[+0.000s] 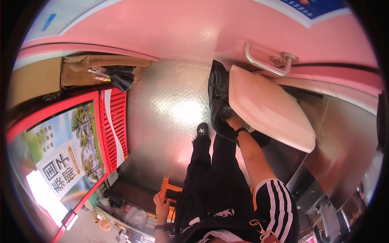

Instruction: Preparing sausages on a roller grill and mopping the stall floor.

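My right hand (234,121) reaches down to a black plastic bag (216,94), its fingers partly hidden in the dark folds. Against that bag, to the right, stands a large white plastic lid or panel (267,103), tilted and overlapping the bag's edge. Back beside my left hip, my left hand (162,205) grips the edge of an orange plastic stool (167,187). Most of the stool is hidden behind my legs and body.
Diamond-plate metal flooring (152,127) lies ahead. A red-framed display fridge (98,121) is on the left, with cardboard boxes (36,79) and a folded black umbrella (120,77) above it. A metal handle (270,62) juts from the pink wall (182,30).
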Action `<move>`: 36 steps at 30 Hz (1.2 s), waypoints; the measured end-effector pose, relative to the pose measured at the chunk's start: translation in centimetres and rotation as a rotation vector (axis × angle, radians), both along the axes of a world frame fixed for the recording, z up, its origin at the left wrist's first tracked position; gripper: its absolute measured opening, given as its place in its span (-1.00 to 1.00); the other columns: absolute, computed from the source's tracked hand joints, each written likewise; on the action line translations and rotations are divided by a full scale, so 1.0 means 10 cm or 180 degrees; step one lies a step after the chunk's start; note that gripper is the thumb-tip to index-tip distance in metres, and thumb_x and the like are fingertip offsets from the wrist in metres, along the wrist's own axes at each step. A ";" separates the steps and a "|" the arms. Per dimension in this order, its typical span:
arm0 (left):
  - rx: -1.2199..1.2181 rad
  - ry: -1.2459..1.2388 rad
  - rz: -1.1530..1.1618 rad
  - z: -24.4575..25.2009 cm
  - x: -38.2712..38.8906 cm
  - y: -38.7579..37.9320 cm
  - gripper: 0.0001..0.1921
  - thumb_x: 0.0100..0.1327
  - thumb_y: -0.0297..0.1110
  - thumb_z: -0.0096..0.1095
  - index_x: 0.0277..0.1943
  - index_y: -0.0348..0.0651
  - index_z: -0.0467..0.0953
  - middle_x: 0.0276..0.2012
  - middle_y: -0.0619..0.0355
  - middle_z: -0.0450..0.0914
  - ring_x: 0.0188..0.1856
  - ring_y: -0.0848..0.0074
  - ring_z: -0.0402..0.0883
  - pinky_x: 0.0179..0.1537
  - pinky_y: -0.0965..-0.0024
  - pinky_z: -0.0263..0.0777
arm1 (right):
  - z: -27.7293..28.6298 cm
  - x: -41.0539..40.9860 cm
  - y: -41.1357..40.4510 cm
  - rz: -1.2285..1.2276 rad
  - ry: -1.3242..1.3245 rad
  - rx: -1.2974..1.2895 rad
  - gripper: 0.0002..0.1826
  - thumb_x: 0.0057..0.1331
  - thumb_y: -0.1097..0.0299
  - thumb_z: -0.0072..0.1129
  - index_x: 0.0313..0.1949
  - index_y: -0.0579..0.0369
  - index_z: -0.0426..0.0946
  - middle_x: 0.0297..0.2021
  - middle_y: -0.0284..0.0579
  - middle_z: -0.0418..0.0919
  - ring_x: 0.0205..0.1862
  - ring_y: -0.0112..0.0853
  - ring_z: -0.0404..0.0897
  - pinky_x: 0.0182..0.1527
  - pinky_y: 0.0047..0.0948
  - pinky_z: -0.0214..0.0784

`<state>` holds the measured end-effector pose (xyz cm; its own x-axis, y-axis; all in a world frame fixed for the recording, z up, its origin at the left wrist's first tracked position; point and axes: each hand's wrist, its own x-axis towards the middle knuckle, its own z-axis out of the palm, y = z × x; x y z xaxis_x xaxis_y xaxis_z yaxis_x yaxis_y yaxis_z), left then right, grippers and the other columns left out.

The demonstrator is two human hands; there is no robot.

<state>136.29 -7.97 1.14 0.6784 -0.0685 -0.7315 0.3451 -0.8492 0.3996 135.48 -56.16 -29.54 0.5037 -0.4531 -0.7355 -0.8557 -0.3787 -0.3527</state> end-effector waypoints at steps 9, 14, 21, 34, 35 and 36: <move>-0.0265 -0.0421 -0.0831 -0.16 0.61 -0.08 -0.42 0.06 -0.55 0.20 0.19 -0.12 0.25 0.14 -0.02 0.17 0.04 0.29 0.35 -0.02 0.31 0.36 | 0.79 -0.82 0.42 -0.0230 -0.0758 -0.1036 -0.40 0.00 0.31 0.19 0.09 0.11 0.34 0.14 0.11 0.29 0.19 0.03 0.23 0.20 -0.06 0.11; -0.0703 -0.0478 -0.1679 -0.59 1.09 -0.02 -0.50 0.08 -0.58 0.18 0.13 -0.16 0.33 0.02 0.01 0.37 -0.08 0.36 0.44 -0.08 0.36 0.40 | 1.39 -1.48 0.97 -0.1282 -0.0858 -0.0884 -0.52 0.02 0.36 0.16 -0.01 0.08 0.39 -0.04 0.08 0.45 -0.02 0.01 0.44 0.00 -0.15 0.30; -0.1353 -0.0144 -0.2595 -0.79 1.60 -0.84 -0.61 0.18 -0.51 0.13 0.10 -0.16 0.37 -0.18 0.06 0.53 -0.23 0.44 0.51 -0.17 0.43 0.41 | 1.67 -2.81 1.83 -0.1688 -0.1178 -0.0487 -0.78 0.10 0.30 -0.01 -0.31 0.11 0.53 -0.30 0.08 0.57 -0.19 -0.01 0.53 -0.11 -0.11 0.35; -0.2481 -0.0585 -0.4526 0.09 -0.30 -2.29 -0.69 0.23 -0.49 0.08 0.05 -0.19 0.43 -0.23 0.09 0.55 -0.25 0.46 0.54 -0.15 0.42 0.40 | 1.72 -5.32 4.40 -0.5277 -0.1073 -0.0736 -0.81 0.15 0.44 0.01 -0.29 0.26 0.54 -0.59 -0.04 0.58 -0.56 -0.35 0.60 -0.49 -0.38 0.48; -0.2668 -0.0509 -0.4760 0.14 -0.60 -2.34 -0.70 0.23 -0.49 0.08 0.04 -0.19 0.44 -0.23 0.07 0.56 -0.24 0.45 0.55 -0.14 0.42 0.41 | 1.64 -5.49 4.71 -0.5593 -0.1064 -0.0701 -0.80 0.16 0.44 0.01 -0.28 0.27 0.54 -0.59 -0.02 0.58 -0.56 -0.34 0.60 -0.50 -0.38 0.48; -0.2694 -0.0466 -0.4811 0.27 -1.01 -2.39 -0.70 0.23 -0.49 0.08 0.04 -0.19 0.44 -0.23 0.07 0.56 -0.24 0.45 0.55 -0.14 0.42 0.41 | 1.52 -5.67 5.08 -0.5865 -0.0887 -0.0673 -0.80 0.17 0.43 0.00 -0.28 0.27 0.54 -0.59 -0.01 0.58 -0.56 -0.33 0.61 -0.51 -0.38 0.47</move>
<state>126.20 -31.84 3.80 -0.2880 -0.9519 -0.1048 -0.5666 0.0812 0.8200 78.80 -5.35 -14.37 -0.5790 -0.5568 -0.5956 -0.1214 0.7812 -0.6124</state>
